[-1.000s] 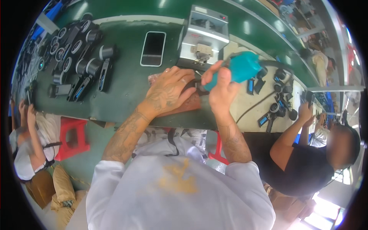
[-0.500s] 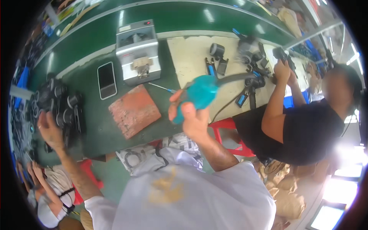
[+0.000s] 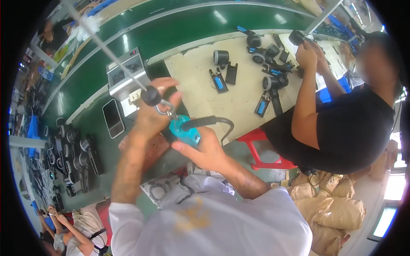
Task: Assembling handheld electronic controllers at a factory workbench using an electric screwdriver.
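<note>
A teal electric screwdriver (image 3: 186, 131) with a thick black cable is in my right hand (image 3: 209, 151), fingers wrapped round its body. At its upper end a metal hook (image 3: 164, 108) joins it to a black knob (image 3: 150, 96) on a pale hanging line. Just behind the hook is my left hand (image 3: 151, 117), fingers stretched and apart, in front of the small grey bench machine (image 3: 126, 70); I see nothing held in it. Under my wrists lies a worn reddish pad (image 3: 156, 150), mostly covered.
Left of my arm lies a phone (image 3: 113, 119), with a pile of black devices (image 3: 70, 155) farther left. More black devices (image 3: 273, 82) lie on the pale sheet (image 3: 192, 79) at right. Beside them a co-worker (image 3: 337, 123) handles a black part; a red stool (image 3: 260, 153) stands near.
My left hand has left the black device pile and come right to the bench machine. The screwdriver has moved left in my right hand, and the view has turned.
</note>
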{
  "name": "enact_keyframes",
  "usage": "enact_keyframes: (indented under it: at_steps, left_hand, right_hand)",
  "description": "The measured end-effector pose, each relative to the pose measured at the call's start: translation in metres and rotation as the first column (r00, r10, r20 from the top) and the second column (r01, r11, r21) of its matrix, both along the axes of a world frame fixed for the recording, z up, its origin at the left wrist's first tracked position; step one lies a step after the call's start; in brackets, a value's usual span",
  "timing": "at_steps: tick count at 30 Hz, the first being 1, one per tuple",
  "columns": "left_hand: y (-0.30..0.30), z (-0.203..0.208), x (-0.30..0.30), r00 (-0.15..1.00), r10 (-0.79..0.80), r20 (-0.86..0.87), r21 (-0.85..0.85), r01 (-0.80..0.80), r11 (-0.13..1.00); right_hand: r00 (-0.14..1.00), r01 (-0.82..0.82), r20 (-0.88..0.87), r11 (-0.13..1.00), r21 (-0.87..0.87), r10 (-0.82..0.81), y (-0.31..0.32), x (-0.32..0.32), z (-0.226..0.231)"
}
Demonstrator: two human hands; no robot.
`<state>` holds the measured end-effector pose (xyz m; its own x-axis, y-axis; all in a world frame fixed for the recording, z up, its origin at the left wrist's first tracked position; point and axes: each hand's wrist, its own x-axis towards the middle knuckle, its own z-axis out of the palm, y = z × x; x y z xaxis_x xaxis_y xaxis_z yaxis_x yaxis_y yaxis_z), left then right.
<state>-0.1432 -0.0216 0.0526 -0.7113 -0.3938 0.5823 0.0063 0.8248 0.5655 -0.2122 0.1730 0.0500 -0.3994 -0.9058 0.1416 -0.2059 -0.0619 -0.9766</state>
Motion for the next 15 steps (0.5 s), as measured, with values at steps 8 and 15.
enact_keyframes:
  at_steps: [8,15]
  left_hand:
    - [0.015,-0.083,-0.147,0.952,0.178,0.251,-0.134,-0.148,0.98]
    - [0.016,-0.094,-0.133,0.976,0.001,0.217,-0.014,0.002,1.0]
  right_hand:
    - [0.998,0.044,0.045,0.999,0.01,-0.045,0.02,-0.009,0.012]
    - [0.991,0.133,-0.011,0.991,-0.035,-0.133,0.025,-0.028,0.004]
